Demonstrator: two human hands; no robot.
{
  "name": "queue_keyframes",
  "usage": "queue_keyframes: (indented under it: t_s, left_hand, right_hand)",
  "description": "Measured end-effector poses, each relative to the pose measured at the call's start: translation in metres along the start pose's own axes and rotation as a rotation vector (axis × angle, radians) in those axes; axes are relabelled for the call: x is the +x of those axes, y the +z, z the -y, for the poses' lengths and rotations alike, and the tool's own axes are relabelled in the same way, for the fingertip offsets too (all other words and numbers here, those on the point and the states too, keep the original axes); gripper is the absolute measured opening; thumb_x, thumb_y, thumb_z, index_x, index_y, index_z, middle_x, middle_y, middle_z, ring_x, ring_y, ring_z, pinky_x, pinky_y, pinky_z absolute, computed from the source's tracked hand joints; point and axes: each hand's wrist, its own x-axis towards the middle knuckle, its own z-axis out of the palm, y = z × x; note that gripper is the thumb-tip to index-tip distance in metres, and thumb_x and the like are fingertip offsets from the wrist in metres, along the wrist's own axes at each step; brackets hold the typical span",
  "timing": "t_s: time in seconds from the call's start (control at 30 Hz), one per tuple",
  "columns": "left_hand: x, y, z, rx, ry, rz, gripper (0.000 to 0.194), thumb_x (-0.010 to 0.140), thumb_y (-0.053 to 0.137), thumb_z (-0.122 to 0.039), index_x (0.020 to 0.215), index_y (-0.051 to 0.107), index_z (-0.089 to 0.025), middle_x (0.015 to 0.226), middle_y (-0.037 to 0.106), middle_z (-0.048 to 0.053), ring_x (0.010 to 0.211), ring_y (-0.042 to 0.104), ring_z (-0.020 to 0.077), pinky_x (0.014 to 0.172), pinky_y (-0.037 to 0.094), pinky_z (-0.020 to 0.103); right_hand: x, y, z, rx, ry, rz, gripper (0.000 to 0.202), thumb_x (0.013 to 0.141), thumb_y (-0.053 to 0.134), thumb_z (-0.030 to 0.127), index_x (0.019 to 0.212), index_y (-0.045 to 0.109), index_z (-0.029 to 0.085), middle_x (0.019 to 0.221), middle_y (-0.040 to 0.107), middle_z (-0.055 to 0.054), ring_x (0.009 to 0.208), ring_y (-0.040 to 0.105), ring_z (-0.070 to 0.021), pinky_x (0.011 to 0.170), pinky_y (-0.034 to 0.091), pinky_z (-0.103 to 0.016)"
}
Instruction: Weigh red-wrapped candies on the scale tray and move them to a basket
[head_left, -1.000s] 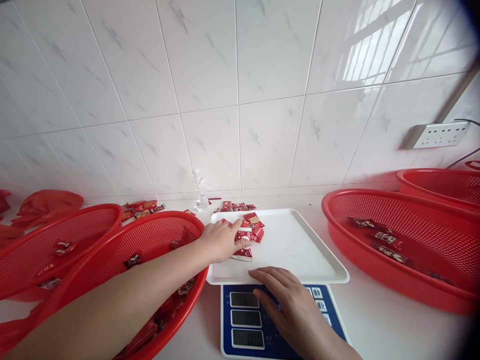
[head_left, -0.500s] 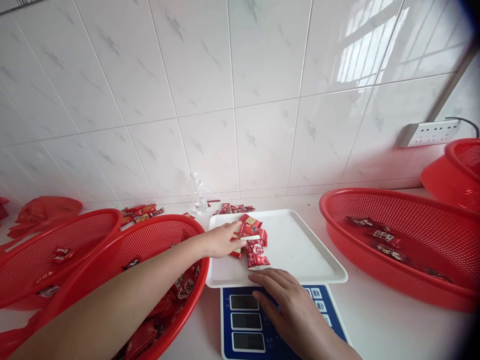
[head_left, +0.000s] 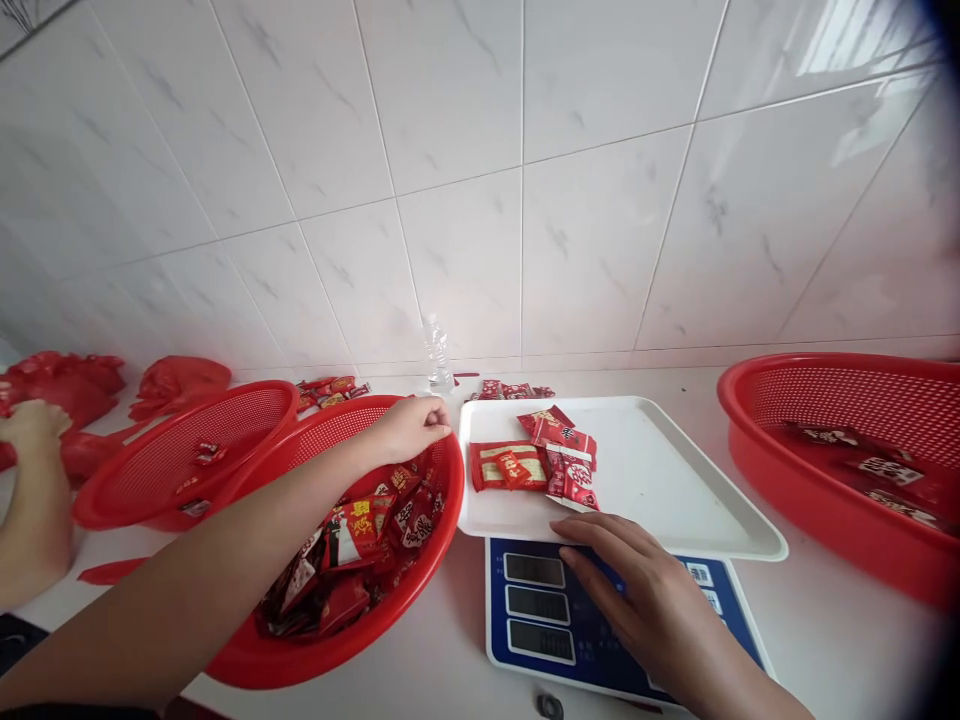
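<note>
Above the right rim of the middle red basket (head_left: 452, 520), my left hand (head_left: 412, 428) has its fingers curled together; whatever they hold, if anything, is hidden. That basket contains several red and dark snack packets (head_left: 356, 530). My right hand (head_left: 637, 585) is open, palm down over the blue scale (head_left: 499, 640), its fingertips at the front edge of the white tray (head_left: 697, 500). On the tray's left part lie several red packets (head_left: 574, 480) and a red-and-cream packet (head_left: 487, 466) with a small orange one (head_left: 511, 468) on top.
A large red basket (head_left: 780, 490) with dark packets stands right. Another basket (head_left: 127, 490) is left, near a co-worker's arm (head_left: 34, 480) and red bags (head_left: 184, 385). Behind are a clear bottle (head_left: 438, 355) and loose packets (head_left: 334, 392). A dark ring-shaped object (head_left: 549, 706) lies before the scale.
My left hand has left the tray's packets and moved back over the basket, its fingers now curled. The view has shifted left, bringing a co-worker's arm into sight. My right hand keeps its place.
</note>
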Motion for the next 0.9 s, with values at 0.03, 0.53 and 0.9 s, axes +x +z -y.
queue_keyframes:
  t_s: [0.03, 0.53, 0.9]
  left_hand:
    - [-0.004, -0.001, 0.009, 0.021, -0.038, 0.018, 0.006, 0.076, 0.053, -0.023, 0.071, 0.055, -0.019, 0.074, 0.062, 0.001, 0.071, 0.057, 0.0176, 0.066, 0.044, 0.028]
    - [0.007, 0.031, -0.033, 0.132, 0.211, 0.061, 0.017, 0.078, 0.060, -0.034, 0.090, 0.061, -0.021, 0.091, 0.063, 0.003, 0.084, 0.058, 0.0203, 0.071, 0.042, 0.029]
    - [0.040, 0.056, -0.055, 0.194, 0.177, 0.072, 0.014, 0.085, 0.048, -0.034, 0.082, 0.057, -0.023, 0.069, 0.060, -0.002, 0.065, 0.054, 0.0158, 0.055, 0.032, 0.024]
  right_hand:
    - [0.000, 0.000, 0.000, 0.005, 0.002, -0.005, 0.020, 0.092, 0.044, 0.030, 0.098, 0.063, 0.024, 0.090, 0.071, -0.006, 0.083, 0.068, -0.0192, 0.068, 0.057, -0.031]
    - [0.006, -0.007, 0.008, 0.051, -0.049, -0.149, 0.016, 0.090, 0.047, 0.019, 0.095, 0.062, 0.022, 0.082, 0.069, -0.005, 0.077, 0.066, -0.0171, 0.066, 0.056, -0.028]
    - [0.005, -0.009, 0.011, 0.091, -0.079, -0.172, 0.017, 0.088, 0.048, 0.012, 0.098, 0.059, 0.022, 0.080, 0.068, -0.003, 0.074, 0.064, -0.0147, 0.067, 0.055, -0.026]
